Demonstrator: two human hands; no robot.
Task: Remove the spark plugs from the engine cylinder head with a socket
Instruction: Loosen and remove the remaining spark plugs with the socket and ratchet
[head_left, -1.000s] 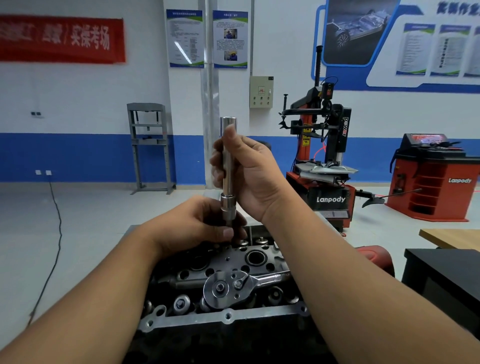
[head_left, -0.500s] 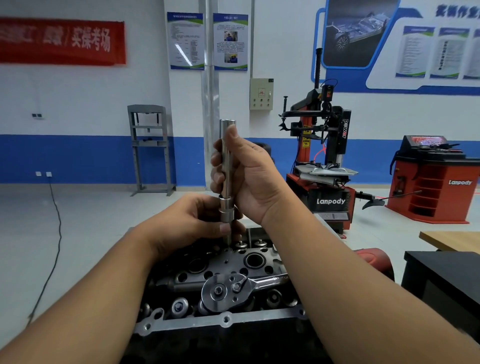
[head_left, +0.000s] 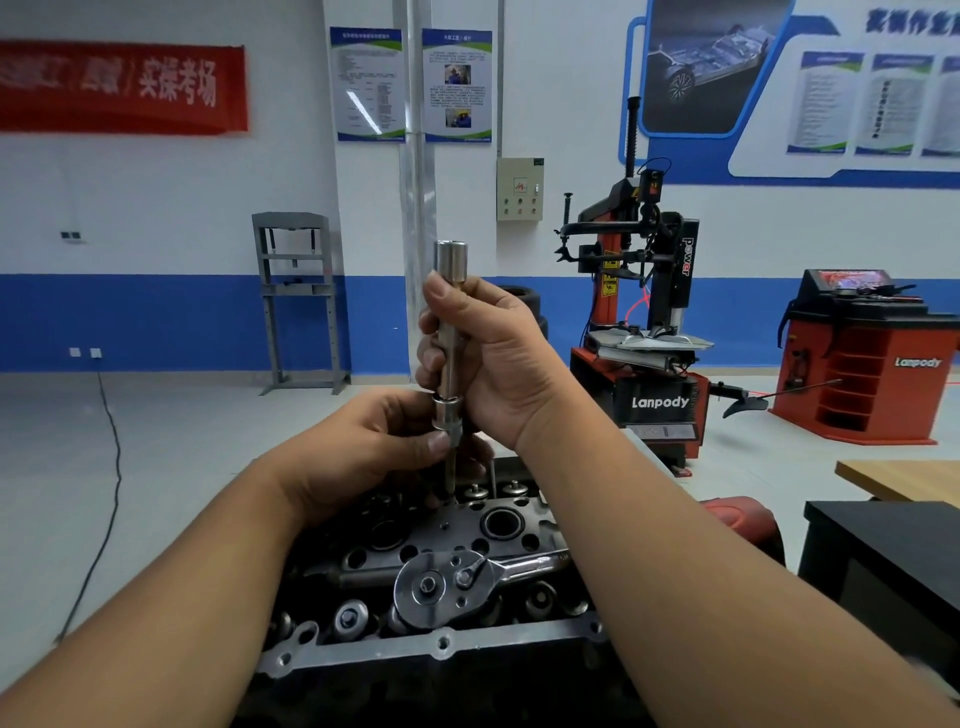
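1. Right hand (head_left: 498, 364) wraps the long polished steel socket w/ extension bar (head_left: 451, 332), held upright at frame centre
2. Left hand (head_left: 374, 457) pinches its lower collar, w/ the thin tip just above the dark metal engine cylinder head (head_left: 441, 644)
3. Keep the shaft vertical; steady the collar
4. Chrome ratchet wrench (head_left: 447, 582) lies on the head, lower centre

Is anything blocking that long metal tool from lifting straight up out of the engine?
Nothing visible does. The extension bar with its socket stands upright over the cylinder head, held by the right hand and left hand. Above it is open air. The ratchet lies nearer the camera, off to the side.
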